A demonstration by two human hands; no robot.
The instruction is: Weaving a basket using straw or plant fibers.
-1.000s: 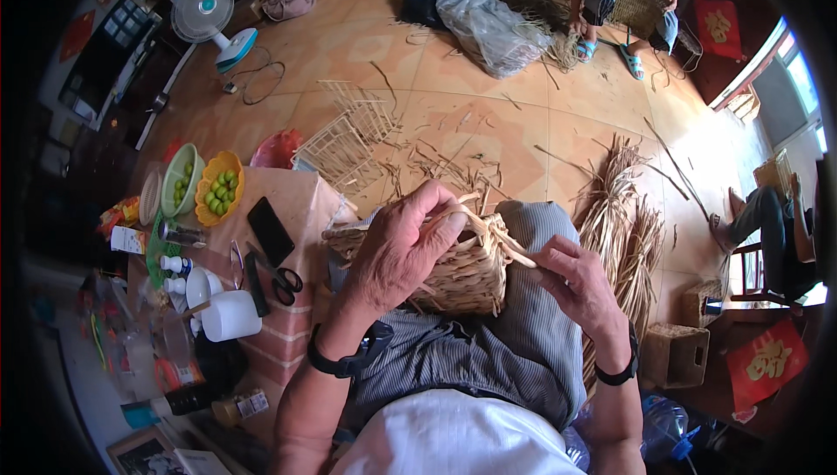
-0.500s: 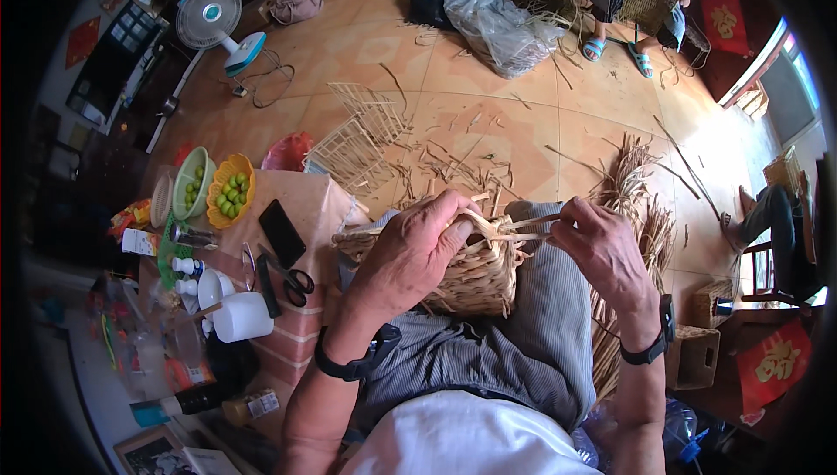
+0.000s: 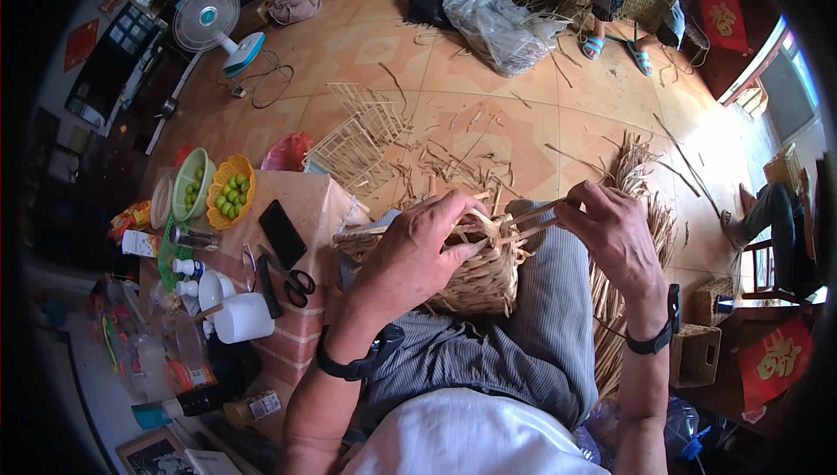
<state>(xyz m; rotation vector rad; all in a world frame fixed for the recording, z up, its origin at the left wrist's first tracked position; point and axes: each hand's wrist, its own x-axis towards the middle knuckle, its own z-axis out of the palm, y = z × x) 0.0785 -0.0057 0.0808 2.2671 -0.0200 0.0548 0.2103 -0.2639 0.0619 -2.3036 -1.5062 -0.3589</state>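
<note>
- The left hand (image 3: 417,247) was closed on the woven basket (image 3: 478,285) at its upper edge, thumb toward the wearer and forefinger over the far side; some fingertips were hidden, but the grip seemed meant to steady the rim against a pull from the other side.
- The basket sat on the wearer's lap, below and just to the right of the left hand; the striped trousers (image 3: 551,309) under it probably served as a soft rest, bracing it from beneath.
- The right hand (image 3: 602,220) was pinched on a pale strand (image 3: 534,231), thumb and fingers together, apart from the basket and to its right; the strand ran nearly straight from the basket's corner to the fingers, which suggested it was held taut so the weave there stayed snug.
- Beyond and below the right hand lay a bundle of dry strips (image 3: 635,164), likely set there to be within easy reach.
- To the left of the left hand stood the worktop (image 3: 318,199), bearing scissors (image 3: 299,283) and a dark phone (image 3: 283,234); the scissors lay near its edge, seemingly handy for that hand.
</note>
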